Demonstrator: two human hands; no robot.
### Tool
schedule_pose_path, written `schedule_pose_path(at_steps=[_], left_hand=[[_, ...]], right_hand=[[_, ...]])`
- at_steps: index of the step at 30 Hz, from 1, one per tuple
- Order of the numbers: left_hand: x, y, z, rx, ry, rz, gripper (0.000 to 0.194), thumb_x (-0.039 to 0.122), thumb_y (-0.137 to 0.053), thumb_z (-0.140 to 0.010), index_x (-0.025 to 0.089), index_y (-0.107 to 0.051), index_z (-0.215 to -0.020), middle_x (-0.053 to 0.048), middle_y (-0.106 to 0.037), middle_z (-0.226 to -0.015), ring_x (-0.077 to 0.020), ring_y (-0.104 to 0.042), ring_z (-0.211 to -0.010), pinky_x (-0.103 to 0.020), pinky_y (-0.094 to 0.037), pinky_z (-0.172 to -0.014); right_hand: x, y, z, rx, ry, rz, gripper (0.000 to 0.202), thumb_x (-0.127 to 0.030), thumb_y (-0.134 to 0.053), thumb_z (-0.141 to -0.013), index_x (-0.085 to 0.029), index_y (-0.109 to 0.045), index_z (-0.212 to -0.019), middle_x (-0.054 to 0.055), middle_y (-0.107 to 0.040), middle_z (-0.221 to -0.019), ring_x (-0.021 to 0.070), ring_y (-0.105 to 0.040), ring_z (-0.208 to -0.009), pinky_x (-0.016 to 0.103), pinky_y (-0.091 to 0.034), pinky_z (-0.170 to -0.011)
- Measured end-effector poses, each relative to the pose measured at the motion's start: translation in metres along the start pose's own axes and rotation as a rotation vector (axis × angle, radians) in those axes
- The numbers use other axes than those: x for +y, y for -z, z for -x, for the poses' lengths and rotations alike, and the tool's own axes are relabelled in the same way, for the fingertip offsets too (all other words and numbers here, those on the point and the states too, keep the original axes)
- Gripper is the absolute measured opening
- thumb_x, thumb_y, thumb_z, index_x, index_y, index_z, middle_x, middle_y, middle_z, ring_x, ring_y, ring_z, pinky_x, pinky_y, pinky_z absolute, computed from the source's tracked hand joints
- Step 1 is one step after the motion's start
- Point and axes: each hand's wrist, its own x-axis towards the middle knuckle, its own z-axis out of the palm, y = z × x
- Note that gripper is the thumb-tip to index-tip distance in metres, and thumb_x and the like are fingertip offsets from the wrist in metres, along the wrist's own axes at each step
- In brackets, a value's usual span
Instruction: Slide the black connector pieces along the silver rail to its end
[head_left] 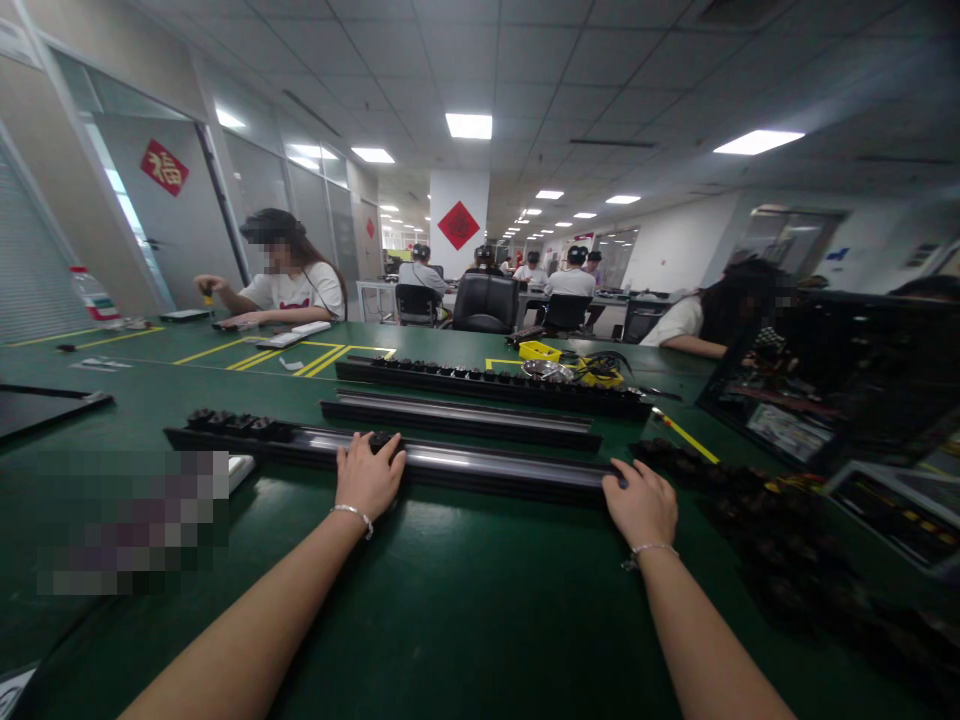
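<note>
A long black rail (465, 463) with a shiny inner channel lies across the green table before me. Several small black parts (238, 422) sit in its left end. My left hand (371, 472) is closed over a small black part (384, 440) in the channel near the rail's middle. At the rail's right end is my right hand (641, 498), its fingers closed on the end; whether a small part is also under them is hidden. Behind lie a second rail (457, 412) with a bare channel and a third rail (495, 380) lined with small black parts.
Dark loose parts (787, 540) are heaped at the right, beside an open metal case (900, 510) and a large black chassis (847, 370). Yellow trays (540, 351) and cables stand behind the rails. A black tray (45, 408) is at the left. People sit around the table.
</note>
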Motion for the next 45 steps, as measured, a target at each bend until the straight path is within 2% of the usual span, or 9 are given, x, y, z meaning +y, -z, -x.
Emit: schedule_pose_path(at_steps=[3,7,22,28,45], left_hand=[[0.0015,0.0005,0.0013,-0.044,0.009,-0.021,0.047,0.048,-0.034,-0.084,0.03,-0.048,-0.125,-0.014,-0.044,-0.132,-0.0337,-0.028,-0.128,-0.052,-0.021,-0.101],[-0.0002,0.0008,0.0002,-0.08,0.013,-0.021,0.048,0.049,-0.033,-0.084,0.031,-0.045,-0.127,-0.013,-0.043,-0.134,-0.0332,-0.026,-0.13,-0.052,-0.02,-0.101],[0.0006,-0.001,-0.0006,-0.079,0.026,0.045,0.045,0.046,-0.029,-0.086,0.031,-0.049,-0.123,-0.012,-0.044,-0.133,-0.0311,-0.025,-0.13,-0.055,-0.019,-0.101],[0.0011,-0.0009,-0.001,-0.069,0.03,0.042,0.044,0.045,-0.032,-0.086,0.031,-0.051,-0.122,-0.011,-0.045,-0.133,-0.0302,-0.026,-0.13,-0.055,-0.021,-0.101],[0.0037,-0.0021,0.0,-0.075,0.015,0.056,0.044,0.047,-0.031,-0.085,0.033,-0.049,-0.122,-0.012,-0.043,-0.133,-0.0279,-0.03,-0.128,-0.058,-0.016,-0.101]], right_hand=[[-0.0011,0.0022,0.0005,-0.014,-0.003,0.0,0.048,-0.04,-0.034,-0.077,-0.025,-0.059,-0.115,0.007,-0.048,-0.127,0.0287,-0.038,-0.116,0.044,-0.031,-0.096],[-0.002,0.0042,0.0006,-0.027,-0.001,0.004,0.049,-0.041,-0.034,-0.078,-0.025,-0.058,-0.117,0.007,-0.048,-0.128,0.0293,-0.037,-0.116,0.044,-0.031,-0.096],[-0.0001,0.0008,-0.0002,-0.019,0.01,0.015,0.048,-0.04,-0.034,-0.077,-0.025,-0.058,-0.116,0.007,-0.048,-0.127,0.0288,-0.037,-0.116,0.045,-0.03,-0.096],[0.0002,-0.0006,0.0011,0.023,0.015,0.006,0.046,-0.038,-0.035,-0.077,-0.025,-0.06,-0.113,0.007,-0.049,-0.126,0.028,-0.039,-0.115,0.043,-0.031,-0.096],[-0.001,0.0031,0.0004,-0.038,0.01,0.021,0.049,-0.041,-0.033,-0.078,-0.024,-0.057,-0.117,0.008,-0.047,-0.129,0.0296,-0.036,-0.118,0.046,-0.03,-0.096]])
